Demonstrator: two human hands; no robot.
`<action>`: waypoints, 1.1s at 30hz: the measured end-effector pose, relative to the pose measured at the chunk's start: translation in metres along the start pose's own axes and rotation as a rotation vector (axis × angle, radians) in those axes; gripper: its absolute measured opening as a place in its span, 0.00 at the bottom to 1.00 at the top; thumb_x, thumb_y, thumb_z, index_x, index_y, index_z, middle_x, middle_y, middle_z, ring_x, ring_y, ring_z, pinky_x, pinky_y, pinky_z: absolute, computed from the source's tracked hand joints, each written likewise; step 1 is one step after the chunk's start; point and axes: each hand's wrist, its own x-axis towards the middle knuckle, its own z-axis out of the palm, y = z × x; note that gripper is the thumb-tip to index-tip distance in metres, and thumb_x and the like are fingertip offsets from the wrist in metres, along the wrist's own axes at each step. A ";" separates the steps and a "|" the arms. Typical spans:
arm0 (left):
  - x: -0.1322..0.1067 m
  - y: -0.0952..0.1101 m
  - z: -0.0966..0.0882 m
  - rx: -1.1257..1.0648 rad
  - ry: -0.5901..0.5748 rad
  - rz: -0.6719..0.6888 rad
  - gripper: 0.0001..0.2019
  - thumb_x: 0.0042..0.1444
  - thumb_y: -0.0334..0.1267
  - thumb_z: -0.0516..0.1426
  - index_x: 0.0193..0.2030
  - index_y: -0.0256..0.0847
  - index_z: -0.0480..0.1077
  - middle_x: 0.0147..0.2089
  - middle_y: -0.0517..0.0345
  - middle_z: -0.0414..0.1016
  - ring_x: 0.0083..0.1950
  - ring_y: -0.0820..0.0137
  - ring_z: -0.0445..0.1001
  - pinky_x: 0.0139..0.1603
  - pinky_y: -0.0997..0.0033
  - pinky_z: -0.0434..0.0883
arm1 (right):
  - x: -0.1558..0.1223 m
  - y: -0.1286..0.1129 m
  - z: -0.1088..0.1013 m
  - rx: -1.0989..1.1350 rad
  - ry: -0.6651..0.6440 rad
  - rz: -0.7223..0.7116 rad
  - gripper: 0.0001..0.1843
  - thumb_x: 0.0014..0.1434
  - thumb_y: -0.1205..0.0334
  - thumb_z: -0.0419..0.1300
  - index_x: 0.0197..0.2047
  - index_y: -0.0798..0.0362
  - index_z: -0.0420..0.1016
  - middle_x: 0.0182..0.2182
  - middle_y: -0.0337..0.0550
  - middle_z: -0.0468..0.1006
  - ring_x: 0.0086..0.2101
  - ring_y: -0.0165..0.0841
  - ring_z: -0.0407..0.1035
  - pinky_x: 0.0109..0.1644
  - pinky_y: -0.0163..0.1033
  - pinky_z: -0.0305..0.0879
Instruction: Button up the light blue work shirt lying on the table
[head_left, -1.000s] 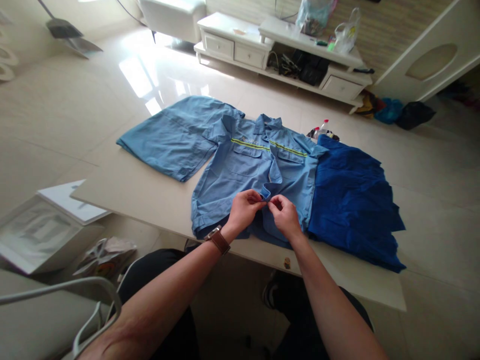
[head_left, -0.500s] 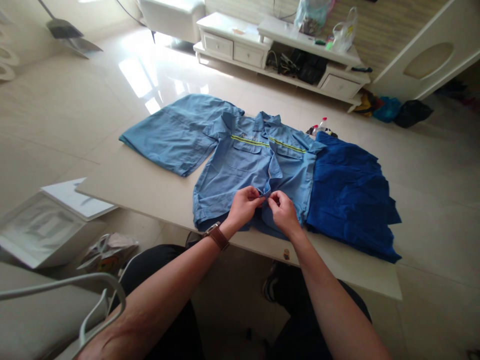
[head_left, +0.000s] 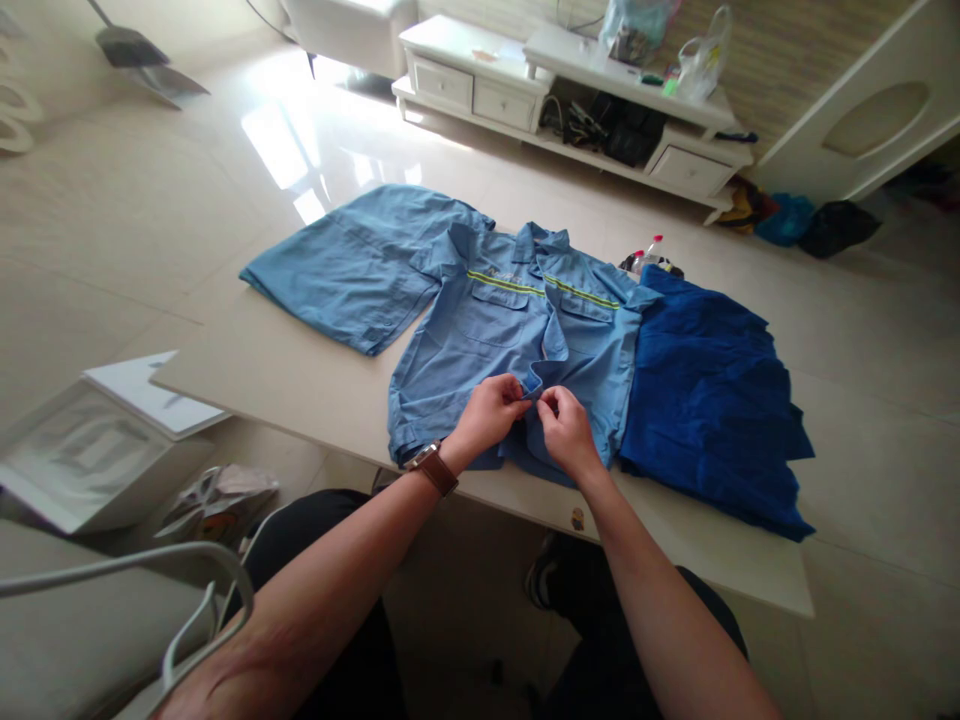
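Note:
A light blue work shirt (head_left: 480, 350) with a yellow chest stripe lies front up on the beige table (head_left: 300, 380). My left hand (head_left: 487, 415), with a brown watch at the wrist, pinches the left edge of the shirt's front opening near the hem. My right hand (head_left: 568, 430) pinches the opposite edge, fingertips almost touching the left ones. Both hands are closed on the cloth at the same spot. What the fingertips hold besides fabric is too small to see.
Light blue trousers (head_left: 360, 265) lie at the table's left, a dark blue garment (head_left: 712, 400) at its right. A small bottle (head_left: 651, 252) stands behind the shirt. A white box (head_left: 90, 440) sits on the floor at left, a white cabinet (head_left: 570, 90) at the far wall.
Both hands stay pinched on the shirt's front edges at the same place; only the view shifts slightly.

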 end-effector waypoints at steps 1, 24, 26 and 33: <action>0.001 0.000 0.000 0.001 0.001 0.008 0.07 0.50 0.34 0.63 0.27 0.39 0.68 0.25 0.62 0.72 0.27 0.74 0.70 0.29 0.75 0.64 | 0.000 0.000 0.000 -0.015 0.002 -0.015 0.08 0.62 0.58 0.53 0.31 0.50 0.65 0.32 0.43 0.71 0.35 0.37 0.66 0.42 0.43 0.60; -0.014 0.005 0.022 -0.570 0.140 -0.285 0.16 0.39 0.42 0.73 0.23 0.35 0.72 0.25 0.60 0.72 0.28 0.76 0.71 0.31 0.77 0.71 | -0.020 -0.011 0.000 -0.379 0.084 -0.278 0.07 0.71 0.65 0.49 0.38 0.49 0.64 0.38 0.47 0.69 0.39 0.40 0.66 0.45 0.44 0.63; -0.012 0.006 0.021 -0.579 0.163 -0.289 0.15 0.40 0.41 0.72 0.23 0.35 0.72 0.25 0.61 0.71 0.29 0.76 0.71 0.32 0.77 0.71 | -0.016 -0.011 0.000 -0.329 0.085 -0.281 0.07 0.70 0.64 0.50 0.38 0.49 0.64 0.37 0.45 0.69 0.39 0.40 0.66 0.45 0.43 0.63; -0.002 0.005 0.014 -0.543 0.203 -0.262 0.11 0.41 0.38 0.69 0.25 0.36 0.72 0.26 0.61 0.72 0.29 0.75 0.72 0.34 0.75 0.73 | -0.003 -0.007 0.002 -0.171 0.062 -0.249 0.04 0.68 0.63 0.54 0.39 0.50 0.67 0.37 0.44 0.71 0.39 0.38 0.69 0.45 0.42 0.65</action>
